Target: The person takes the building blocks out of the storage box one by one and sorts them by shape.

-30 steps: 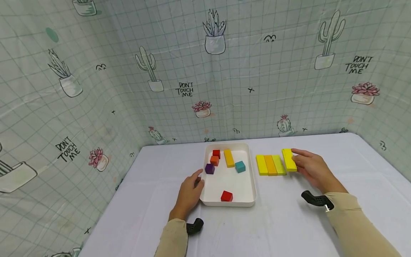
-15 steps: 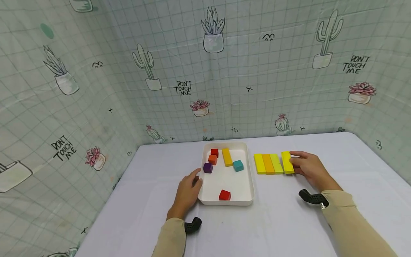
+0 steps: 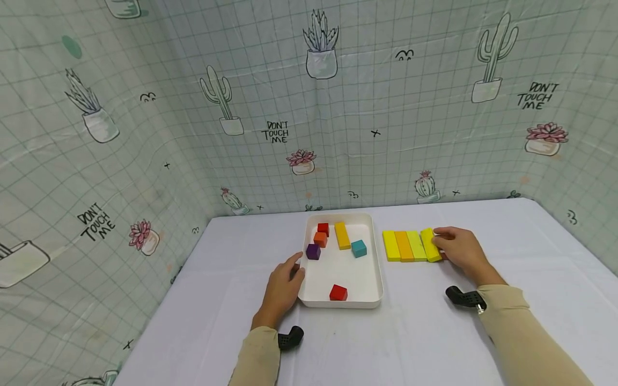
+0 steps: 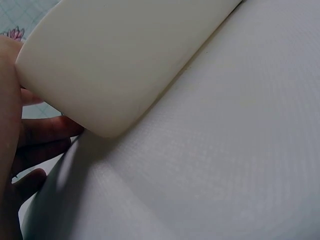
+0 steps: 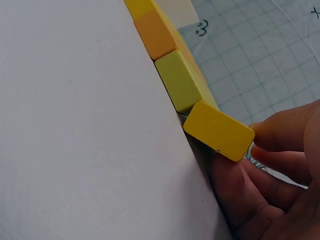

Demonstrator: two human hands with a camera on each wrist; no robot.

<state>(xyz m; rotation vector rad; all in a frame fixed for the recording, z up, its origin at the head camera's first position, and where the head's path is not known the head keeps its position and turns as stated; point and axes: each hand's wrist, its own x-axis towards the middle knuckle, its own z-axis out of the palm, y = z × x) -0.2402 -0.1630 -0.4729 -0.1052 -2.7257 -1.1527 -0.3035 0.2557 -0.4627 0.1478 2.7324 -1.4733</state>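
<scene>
The right hand (image 3: pixel 461 249) pinches a tilted yellow block (image 3: pixel 429 245), apparently against the lime block (image 3: pixel 416 245) on the worktop (image 3: pixel 415 327), so a sideways push could knock that neighbour askew or early release drop its load crooked, while the left hand (image 3: pixel 282 287) touches the tray (image 3: pixel 357 274) with relaxed fingers.

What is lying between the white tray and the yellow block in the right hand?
In the head view, a yellow block, an orange block and a yellow-green block lie there side by side, in that order from the tray.
</scene>
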